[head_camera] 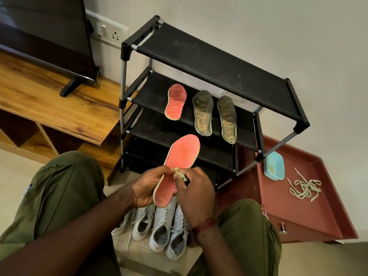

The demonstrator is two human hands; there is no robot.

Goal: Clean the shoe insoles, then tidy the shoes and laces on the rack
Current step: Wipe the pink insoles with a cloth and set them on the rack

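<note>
At frame centre, the fingers of my left hand [148,188] curl round the pink insole [180,154]. My right hand [196,194] pinches a small pale wad [180,174] against it, below the rack [219,62].

pink insoles [176,102] [182,154]: 2, so 1 pair
dark insoles [203,113] [227,118]: 2, another pair
insoles all in: 4
white sneakers [123,224] [142,224] [161,230] [177,242]: 4
shoe rack [215,62]: 1, looks like 4 shelves
laces [304,188]: 1 tangled pile, honestly can't count the strands
blue tub [274,166]: 1
pale scrap [180,174]: 1
TV [49,32]: 1
hands [149,186] [195,194]: 2
</note>
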